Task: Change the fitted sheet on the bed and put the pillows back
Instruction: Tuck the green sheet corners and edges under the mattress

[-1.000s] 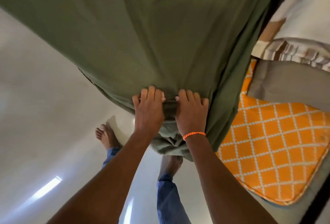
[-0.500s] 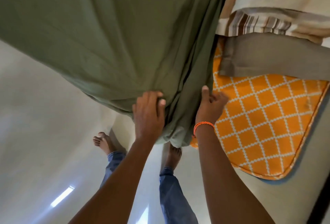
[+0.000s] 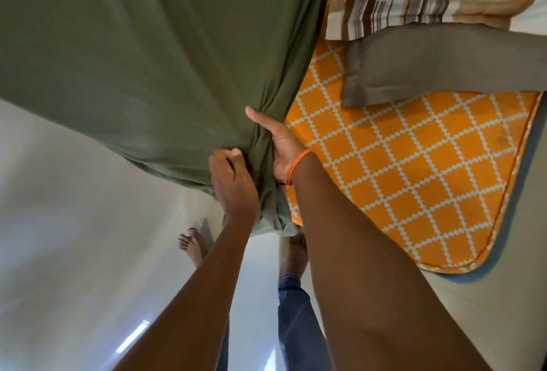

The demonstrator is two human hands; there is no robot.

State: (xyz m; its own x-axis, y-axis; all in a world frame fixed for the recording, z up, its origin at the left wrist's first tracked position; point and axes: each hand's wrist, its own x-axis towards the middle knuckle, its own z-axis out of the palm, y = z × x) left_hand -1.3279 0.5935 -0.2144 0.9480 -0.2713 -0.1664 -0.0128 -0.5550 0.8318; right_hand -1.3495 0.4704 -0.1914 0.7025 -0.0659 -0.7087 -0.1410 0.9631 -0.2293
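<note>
A green fitted sheet covers the mattress and bunches into folds at the near corner. My left hand grips the gathered cloth at that corner, fingers curled into it. My right hand, with an orange cord at the wrist, clasps the bunched folds from the right, thumb pointing up along them. A grey pillow and a brown-and-white striped pillow lie on the floor to the right of the bed.
An orange mat with a white lattice pattern lies on the floor right of the corner, partly under the pillows. My bare feet stand on the pale glossy floor just below the bed corner.
My right hand moved from flat on the corner out to the right side, then closed on the bunched folds. My left hand went from lying flat to gripping the cloth.
</note>
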